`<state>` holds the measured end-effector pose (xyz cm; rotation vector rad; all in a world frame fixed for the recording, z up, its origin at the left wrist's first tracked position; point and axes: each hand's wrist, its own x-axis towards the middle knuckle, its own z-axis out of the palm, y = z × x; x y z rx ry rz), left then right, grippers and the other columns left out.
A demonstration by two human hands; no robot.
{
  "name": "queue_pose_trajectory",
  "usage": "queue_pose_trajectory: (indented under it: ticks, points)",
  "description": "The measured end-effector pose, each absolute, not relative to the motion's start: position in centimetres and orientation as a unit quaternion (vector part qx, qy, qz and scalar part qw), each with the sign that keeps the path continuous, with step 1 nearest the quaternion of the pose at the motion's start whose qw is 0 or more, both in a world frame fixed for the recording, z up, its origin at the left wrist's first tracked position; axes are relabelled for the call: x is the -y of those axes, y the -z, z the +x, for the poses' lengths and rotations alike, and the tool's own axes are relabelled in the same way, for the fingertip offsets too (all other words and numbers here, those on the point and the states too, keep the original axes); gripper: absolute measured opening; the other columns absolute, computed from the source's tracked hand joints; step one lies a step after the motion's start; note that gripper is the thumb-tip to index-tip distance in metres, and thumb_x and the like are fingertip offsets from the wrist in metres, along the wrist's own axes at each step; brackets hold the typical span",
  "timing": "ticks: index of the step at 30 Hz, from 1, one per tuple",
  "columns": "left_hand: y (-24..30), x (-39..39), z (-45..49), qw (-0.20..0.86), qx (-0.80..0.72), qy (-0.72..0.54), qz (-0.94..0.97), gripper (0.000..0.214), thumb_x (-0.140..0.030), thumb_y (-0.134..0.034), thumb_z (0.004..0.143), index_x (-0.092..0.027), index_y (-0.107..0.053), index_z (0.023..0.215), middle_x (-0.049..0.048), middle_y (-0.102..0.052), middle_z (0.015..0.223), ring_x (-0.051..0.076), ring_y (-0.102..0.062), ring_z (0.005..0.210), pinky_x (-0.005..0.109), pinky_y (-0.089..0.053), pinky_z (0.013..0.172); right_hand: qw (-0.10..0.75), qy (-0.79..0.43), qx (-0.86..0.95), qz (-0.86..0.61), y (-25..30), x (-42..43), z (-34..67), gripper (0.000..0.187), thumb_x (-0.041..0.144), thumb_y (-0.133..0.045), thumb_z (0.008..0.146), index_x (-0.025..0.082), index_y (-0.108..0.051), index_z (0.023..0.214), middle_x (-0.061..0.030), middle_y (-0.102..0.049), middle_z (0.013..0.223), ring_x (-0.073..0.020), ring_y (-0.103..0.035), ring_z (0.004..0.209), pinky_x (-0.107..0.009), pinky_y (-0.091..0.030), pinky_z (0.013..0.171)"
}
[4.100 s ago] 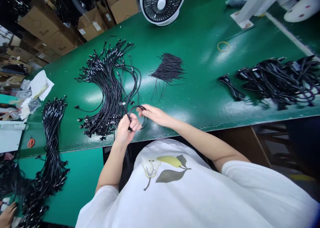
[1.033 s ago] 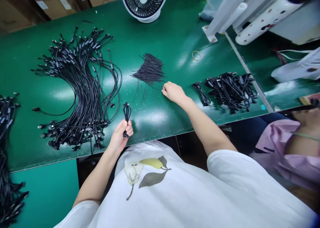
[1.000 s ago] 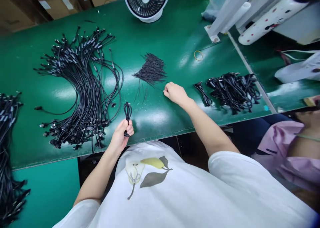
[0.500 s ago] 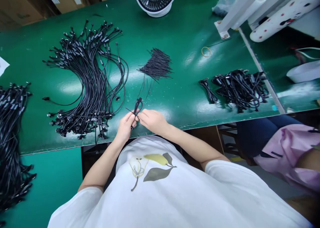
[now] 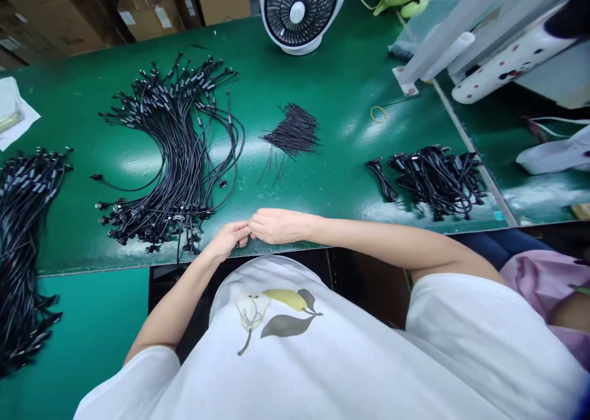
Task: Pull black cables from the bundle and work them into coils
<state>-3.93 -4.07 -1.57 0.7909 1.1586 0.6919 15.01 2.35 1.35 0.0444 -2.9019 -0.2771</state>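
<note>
My left hand is closed at the table's front edge. A small dark piece of the folded black cable shows under its fingers; the rest of that cable is hidden by the hands. My right hand meets its fingertips, bent into a pinch, and whatever lies between them cannot be seen. Just left of the hands spreads a large pile of straight black cables with plugs at both ends. Beyond them lies a heap of thin black ties, a few of them loose.
Bundled cables are heaped on the right, with one separate bundle beside them. More cables lie far left. A white fan stands at the back, a metal post at right. A person in pink sits on the right.
My right hand has come in over the left fingertips, its forearm lying flatter. The folded cable and tie, visible before, are now mostly covered. The view has tipped up slightly.
</note>
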Motion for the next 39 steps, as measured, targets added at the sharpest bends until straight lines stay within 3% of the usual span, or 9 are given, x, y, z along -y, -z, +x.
queue_pose_trajectory:
  ticks: [5, 10, 16, 20, 24, 28, 31, 35, 39]
  points:
    - [2.4, 4.2, -2.5, 0.709, -0.541, -0.334, 0.306, 0.035, -0.037, -0.08, 0.061, -0.015, -0.054, 0.056, -0.0053, -0.043, 0.046, 0.006, -0.034, 0.045, 0.021, -0.025, 0.047, 0.03, 0.12, 0.992, 0.004, -2.1, -2.0, 14.4, 0.036, 0.003, -0.03, 0.094, 0.012, -0.064, 0.087, -0.0085, -0.057, 0.075, -0.0185, -0.048, 0.068, -0.032, -0.028, 0.057]
    - [2.3, 2.9, -0.8, 0.671, -0.543, -0.466, 0.196, 0.026, -0.031, -0.073, 0.069, -0.015, -0.055, 0.058, -0.0032, -0.049, 0.052, 0.007, -0.041, 0.05, 0.021, -0.032, 0.051, -0.04, -0.003, 0.985, -0.169, -1.9, -2.5, 12.4, 0.032, 0.009, -0.032, 0.093, 0.007, -0.064, 0.096, -0.0133, -0.06, 0.082, -0.0198, -0.052, 0.068, -0.033, -0.026, 0.055]
    - [1.4, 1.7, -1.2, 0.613, -0.509, -0.573, 0.191, 0.016, -0.023, -0.075, 0.067, -0.017, -0.07, 0.08, 0.0029, -0.063, 0.082, 0.014, -0.057, 0.079, 0.023, -0.044, 0.073, 0.13, -0.255, 0.871, -0.398, 0.1, -3.4, 12.1, 0.024, 0.021, -0.04, 0.094, 0.014, -0.061, 0.085, -0.0073, -0.064, 0.086, -0.0158, -0.056, 0.076, -0.026, -0.033, 0.064]
    - [0.8, 2.7, -1.8, 0.513, -0.52, -0.536, 0.423, 0.008, -0.014, -0.068, 0.07, -0.02, -0.073, 0.067, 0.0046, -0.063, 0.097, 0.018, -0.055, 0.099, 0.027, -0.041, 0.094, 0.204, -0.421, 0.756, -0.457, 0.7, -4.8, 13.1, 0.027, 0.026, -0.042, 0.094, 0.017, -0.056, 0.071, 0.0011, -0.058, 0.069, -0.0128, -0.053, 0.068, -0.024, -0.035, 0.065]
    - [1.3, 2.7, -1.8, 0.581, -0.527, -0.467, 0.408, 0.011, -0.011, -0.066, 0.067, -0.02, -0.072, 0.063, 0.0043, -0.064, 0.082, 0.019, -0.056, 0.089, 0.03, -0.042, 0.09, 0.246, -0.36, 0.798, -0.415, -0.3, -3.8, 13.6, 0.027, 0.025, -0.041, 0.095, 0.017, -0.058, 0.076, -0.002, -0.062, 0.08, -0.0141, -0.054, 0.076, -0.025, -0.036, 0.07]
    - [0.8, 1.6, -3.2, 0.62, -0.502, -0.541, 0.265, 0.017, -0.028, -0.061, 0.076, -0.017, -0.073, 0.073, 0.0062, -0.065, 0.084, 0.02, -0.058, 0.086, 0.032, -0.046, 0.083, 0.13, -0.246, 0.912, -0.301, -0.7, -1.6, 13.2, 0.023, 0.017, -0.041, 0.095, 0.016, -0.063, 0.091, -0.0076, -0.065, 0.095, -0.0158, -0.057, 0.083, -0.026, -0.035, 0.071]
    - [-0.3, 2.2, -4.4, 0.581, -0.49, -0.531, 0.376, 0.026, -0.035, -0.062, 0.082, -0.017, -0.074, 0.069, 0.0081, -0.065, 0.096, 0.021, -0.058, 0.097, 0.031, -0.043, 0.094, 0.072, -0.204, 0.918, -0.332, 0.0, -1.8, 13.3, 0.022, 0.018, -0.042, 0.096, 0.016, -0.064, 0.094, -0.007, -0.065, 0.092, -0.0153, -0.056, 0.078, -0.026, -0.032, 0.064]
    - [0.2, 3.6, -3.4, 0.619, -0.464, -0.441, 0.455, 0.037, -0.047, -0.063, 0.084, -0.015, -0.075, 0.071, 0.0096, -0.066, 0.091, 0.02, -0.059, 0.09, 0.03, -0.043, 0.091, 0.129, -0.127, 0.892, -0.414, 0.4, -3.1, 13.6, 0.028, 0.024, -0.038, 0.099, 0.016, -0.063, 0.09, -0.0075, -0.063, 0.088, -0.0159, -0.053, 0.075, -0.028, -0.028, 0.062]
    - [2.4, 3.2, -1.8, 0.723, -0.465, -0.458, 0.226, 0.062, -0.069, -0.048, 0.084, -0.012, -0.072, 0.079, 0.0115, -0.069, 0.082, 0.018, -0.061, 0.078, 0.031, -0.048, 0.079, 0.163, -0.068, 0.914, -0.366, 0.1, -2.6, 13.4, 0.027, 0.019, -0.038, 0.096, 0.016, -0.062, 0.085, -0.0076, -0.059, 0.08, -0.0169, -0.048, 0.072, -0.03, -0.028, 0.063]
